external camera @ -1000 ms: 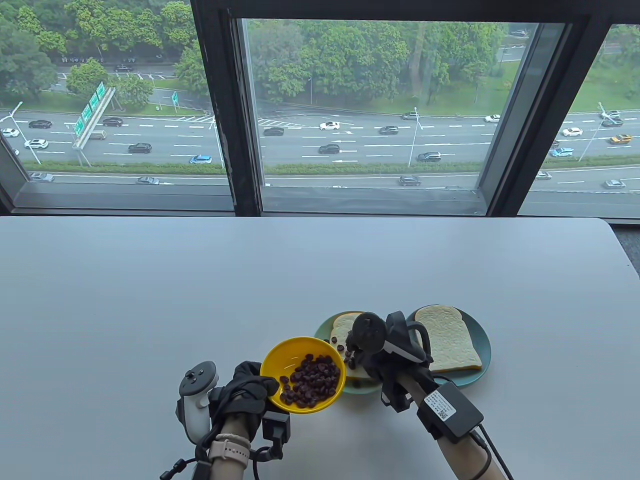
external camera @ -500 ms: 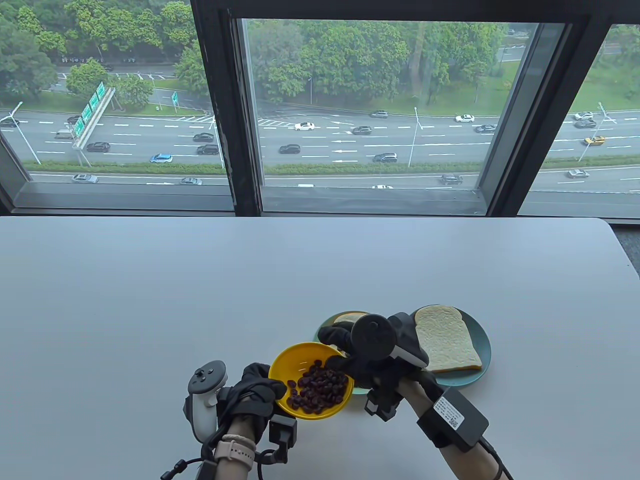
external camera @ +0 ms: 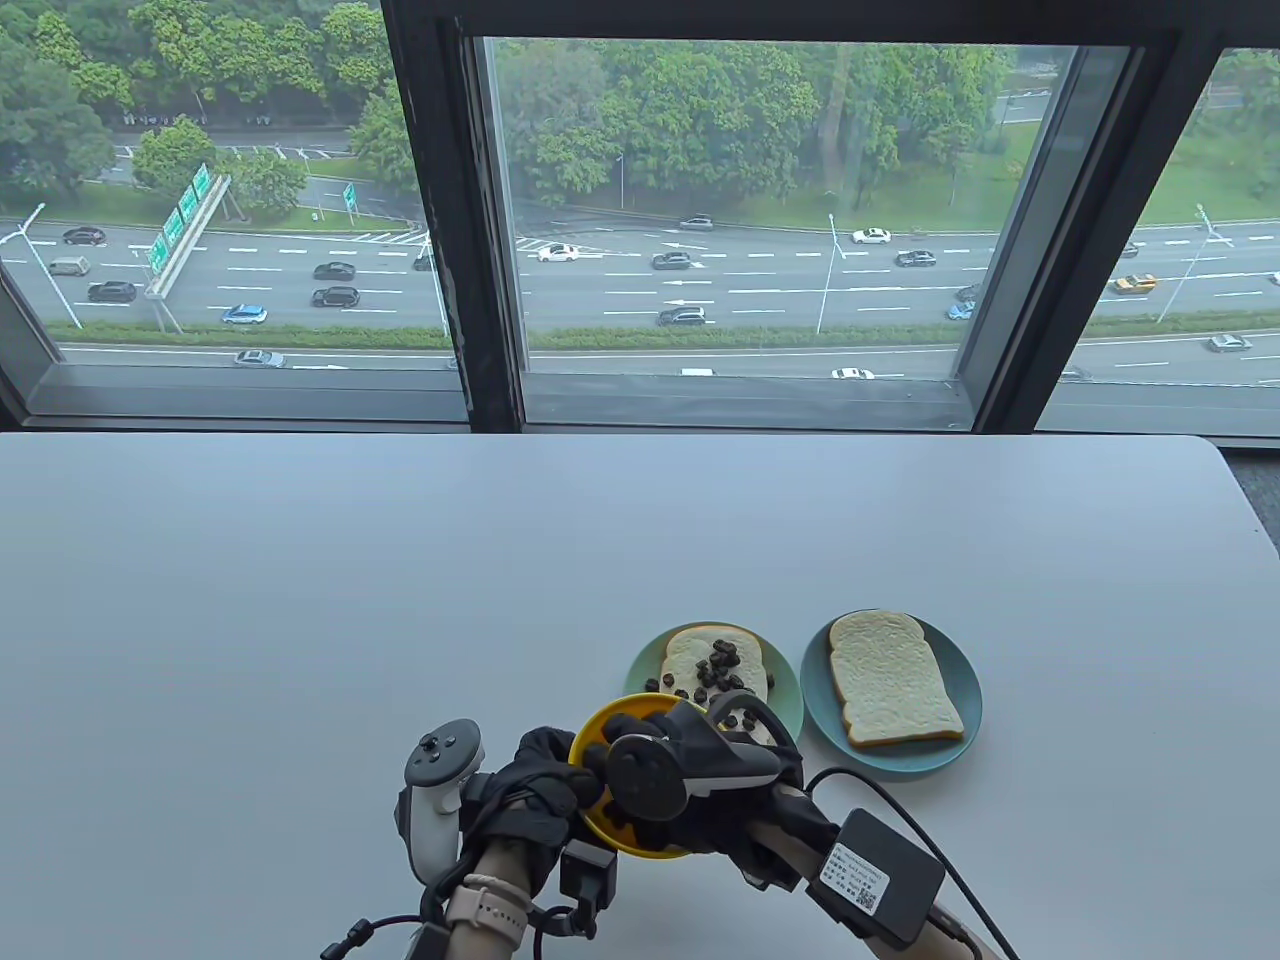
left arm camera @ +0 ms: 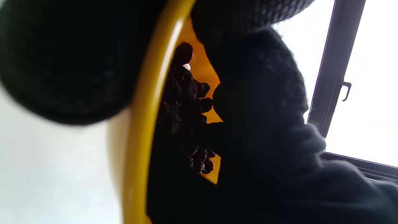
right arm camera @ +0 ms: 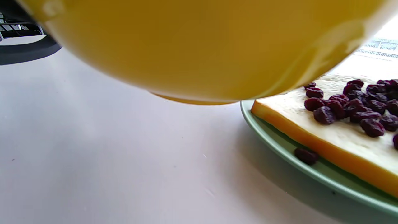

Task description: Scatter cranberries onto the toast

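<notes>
My left hand (external camera: pixel 545 790) grips the near-left rim of a yellow bowl (external camera: pixel 600 722) and holds it above the table, in front of the green plate (external camera: pixel 785 690). My right hand (external camera: pixel 690 800) reaches over the bowl; in the left wrist view its gloved fingers (left arm camera: pixel 264 102) are down among the dark cranberries (left arm camera: pixel 186 99). I cannot see whether they pinch any. A toast slice (external camera: pixel 690 655) on the green plate carries a heap of cranberries (external camera: pixel 718 668). The right wrist view shows the bowl's underside (right arm camera: pixel 202 46) and that toast (right arm camera: pixel 339 137).
A second, bare toast slice (external camera: pixel 890 690) lies on a blue plate (external camera: pixel 965 700) to the right of the green one. A stray cranberry (right arm camera: pixel 306 155) lies on the green plate's rim. The window runs behind the table's far edge.
My right hand left the toast and moved back left into the yellow bowl. My left hand shifted the bowl slightly right and nearer. The cranberry heap on the toast is now uncovered.
</notes>
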`<state>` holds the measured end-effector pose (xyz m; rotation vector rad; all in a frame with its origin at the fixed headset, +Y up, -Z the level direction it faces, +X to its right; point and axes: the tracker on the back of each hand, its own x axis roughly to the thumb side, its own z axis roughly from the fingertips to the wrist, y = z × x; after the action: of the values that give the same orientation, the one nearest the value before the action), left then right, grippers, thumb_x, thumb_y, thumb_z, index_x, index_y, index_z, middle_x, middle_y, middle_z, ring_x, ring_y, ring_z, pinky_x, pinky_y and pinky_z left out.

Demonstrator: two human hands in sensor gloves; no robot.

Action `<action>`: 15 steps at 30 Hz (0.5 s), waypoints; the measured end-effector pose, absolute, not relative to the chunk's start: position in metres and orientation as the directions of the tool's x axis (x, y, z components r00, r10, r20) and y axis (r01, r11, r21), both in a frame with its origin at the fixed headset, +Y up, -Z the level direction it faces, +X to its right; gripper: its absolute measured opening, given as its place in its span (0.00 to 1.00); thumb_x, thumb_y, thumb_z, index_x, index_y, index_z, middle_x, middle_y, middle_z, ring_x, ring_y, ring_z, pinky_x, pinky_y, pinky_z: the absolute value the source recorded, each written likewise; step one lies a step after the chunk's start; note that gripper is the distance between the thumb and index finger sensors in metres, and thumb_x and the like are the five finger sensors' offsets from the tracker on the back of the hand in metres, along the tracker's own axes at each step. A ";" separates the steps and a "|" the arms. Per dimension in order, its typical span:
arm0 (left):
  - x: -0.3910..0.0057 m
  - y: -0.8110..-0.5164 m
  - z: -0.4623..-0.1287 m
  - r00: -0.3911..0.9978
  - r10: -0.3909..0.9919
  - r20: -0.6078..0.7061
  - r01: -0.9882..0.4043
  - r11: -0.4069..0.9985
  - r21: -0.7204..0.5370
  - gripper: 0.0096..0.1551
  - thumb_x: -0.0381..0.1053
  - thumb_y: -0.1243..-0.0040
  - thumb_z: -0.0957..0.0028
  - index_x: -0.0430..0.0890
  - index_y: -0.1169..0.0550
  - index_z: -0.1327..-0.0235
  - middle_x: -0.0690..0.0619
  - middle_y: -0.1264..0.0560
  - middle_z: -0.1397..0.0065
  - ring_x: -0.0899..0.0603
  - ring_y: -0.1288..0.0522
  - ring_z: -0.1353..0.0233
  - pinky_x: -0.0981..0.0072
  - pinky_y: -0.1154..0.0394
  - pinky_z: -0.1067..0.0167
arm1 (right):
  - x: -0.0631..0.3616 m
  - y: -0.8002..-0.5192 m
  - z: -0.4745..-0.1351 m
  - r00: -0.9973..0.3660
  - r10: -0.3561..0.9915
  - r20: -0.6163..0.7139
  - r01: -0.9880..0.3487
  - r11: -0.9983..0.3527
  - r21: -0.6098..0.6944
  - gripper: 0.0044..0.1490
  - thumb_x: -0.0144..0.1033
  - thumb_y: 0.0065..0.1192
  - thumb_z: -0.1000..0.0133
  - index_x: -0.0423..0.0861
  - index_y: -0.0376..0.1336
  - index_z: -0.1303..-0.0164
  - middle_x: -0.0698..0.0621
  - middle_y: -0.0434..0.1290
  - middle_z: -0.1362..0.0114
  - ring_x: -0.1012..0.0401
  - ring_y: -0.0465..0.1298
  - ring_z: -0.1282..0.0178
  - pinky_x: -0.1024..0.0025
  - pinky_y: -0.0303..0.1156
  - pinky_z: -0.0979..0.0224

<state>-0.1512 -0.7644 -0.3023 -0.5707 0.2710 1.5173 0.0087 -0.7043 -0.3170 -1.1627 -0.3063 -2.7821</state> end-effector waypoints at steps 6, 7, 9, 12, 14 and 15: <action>-0.150 -0.763 -0.303 0.035 0.863 -0.504 -0.979 -0.071 -0.190 0.33 0.38 0.38 0.58 0.45 0.39 0.41 0.35 0.34 0.50 0.33 0.27 0.64 0.59 0.11 0.81 | -0.002 -0.700 -0.310 -0.683 -0.155 0.714 0.223 -0.975 0.002 0.36 0.37 0.67 0.61 0.58 0.59 0.40 0.51 0.64 0.30 0.52 0.73 0.35 0.72 0.81 0.42; -0.150 -0.764 -0.303 0.034 0.862 -0.506 -0.978 -0.075 -0.193 0.33 0.38 0.38 0.58 0.45 0.39 0.41 0.35 0.34 0.50 0.33 0.27 0.64 0.59 0.11 0.81 | -0.003 -0.699 -0.309 -0.681 -0.154 0.716 0.212 -0.977 -0.008 0.35 0.36 0.68 0.62 0.57 0.61 0.42 0.52 0.66 0.32 0.52 0.74 0.37 0.74 0.82 0.44; -0.151 -0.764 -0.302 0.022 0.858 -0.513 -0.978 -0.088 -0.188 0.33 0.38 0.38 0.58 0.45 0.39 0.41 0.35 0.34 0.50 0.33 0.27 0.63 0.59 0.11 0.81 | -0.004 -0.697 -0.307 -0.673 -0.159 0.723 0.191 -0.981 -0.039 0.30 0.35 0.69 0.63 0.58 0.65 0.48 0.53 0.68 0.35 0.55 0.76 0.42 0.76 0.84 0.46; -0.150 -0.765 -0.302 0.019 0.852 -0.523 -0.977 -0.095 -0.190 0.33 0.39 0.38 0.57 0.45 0.40 0.40 0.35 0.34 0.50 0.34 0.27 0.63 0.59 0.11 0.80 | -0.002 -0.694 -0.304 -0.670 -0.163 0.724 0.162 -0.984 -0.071 0.24 0.35 0.71 0.64 0.59 0.68 0.57 0.56 0.71 0.38 0.57 0.78 0.45 0.77 0.85 0.49; -0.151 -0.764 -0.302 0.035 0.854 -0.518 -0.981 -0.071 -0.183 0.33 0.39 0.38 0.57 0.46 0.40 0.40 0.36 0.33 0.49 0.34 0.27 0.63 0.60 0.11 0.80 | 0.000 -0.691 -0.303 -0.674 -0.164 0.721 0.109 -0.986 -0.123 0.20 0.34 0.72 0.65 0.62 0.70 0.65 0.59 0.73 0.42 0.59 0.79 0.47 0.77 0.86 0.50; -0.152 -0.764 -0.303 0.048 0.857 -0.512 -0.981 -0.054 -0.184 0.33 0.39 0.38 0.57 0.46 0.40 0.40 0.36 0.33 0.49 0.34 0.27 0.63 0.60 0.11 0.80 | 0.002 -0.688 -0.303 -0.681 -0.156 0.715 0.080 -0.987 -0.139 0.19 0.34 0.72 0.65 0.62 0.71 0.65 0.59 0.74 0.42 0.60 0.80 0.48 0.77 0.86 0.50</action>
<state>-0.1520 -0.7636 -0.3028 -0.5773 0.2715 1.5264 0.0024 -0.6883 -0.3028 -1.1895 0.1462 -2.7641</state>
